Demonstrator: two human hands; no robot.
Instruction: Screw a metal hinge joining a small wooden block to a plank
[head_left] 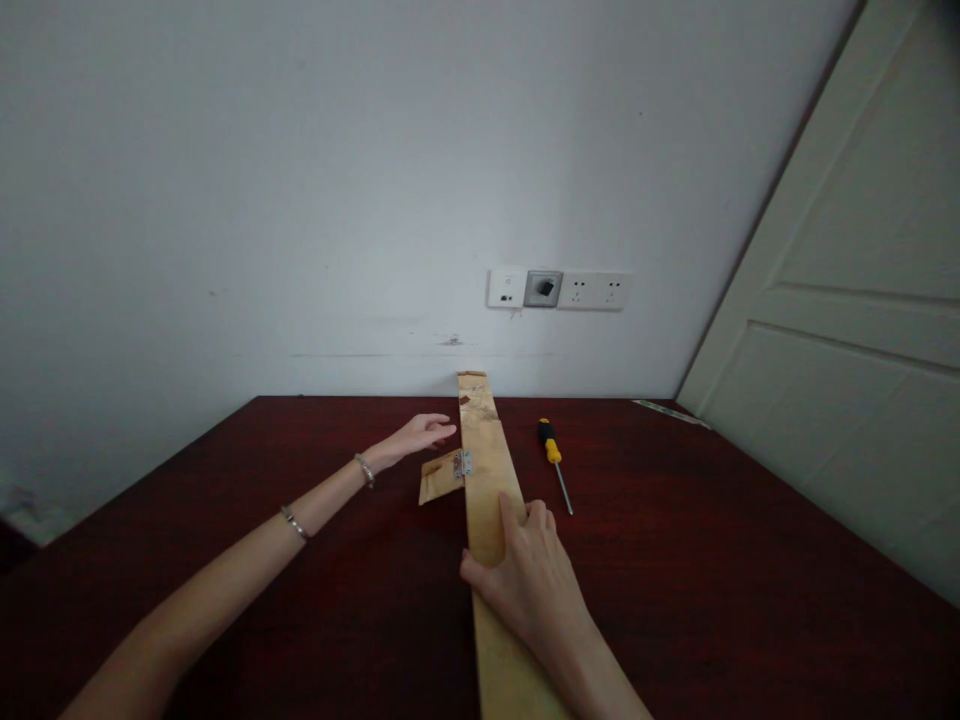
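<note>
One long wooden board point(491, 450) lies on the dark red table point(690, 580), running from the middle of the far edge toward the near side. One metal hinge point(463, 464) is seated at the board's left edge; its other leaf lies on one small wooden piece point(437, 481), which projects to the left at an angle.

The right hand point(536, 570) grasps the board nearer the viewer than the hinge, thumb at the left edge and fingers across the top face. The left hand point(418, 436) is unclenched with fingers slightly bent, beside the board's left edge and just beyond the small piece; contact with the board cannot be determined. Two bracelets point(364, 470) encircle the left wrist and forearm.

One screwdriver point(553, 452), with a black and yellow handle, lies right of the board, handle toward the far edge. One printed strip point(671, 413) lies at the far right corner; its markings are too small to read. Above the far edge, the wall carries one white data outlet plate point(506, 288), one grey plate point(533, 289) with a black insert, and one white panel point(595, 291) with two power sockets.
</note>
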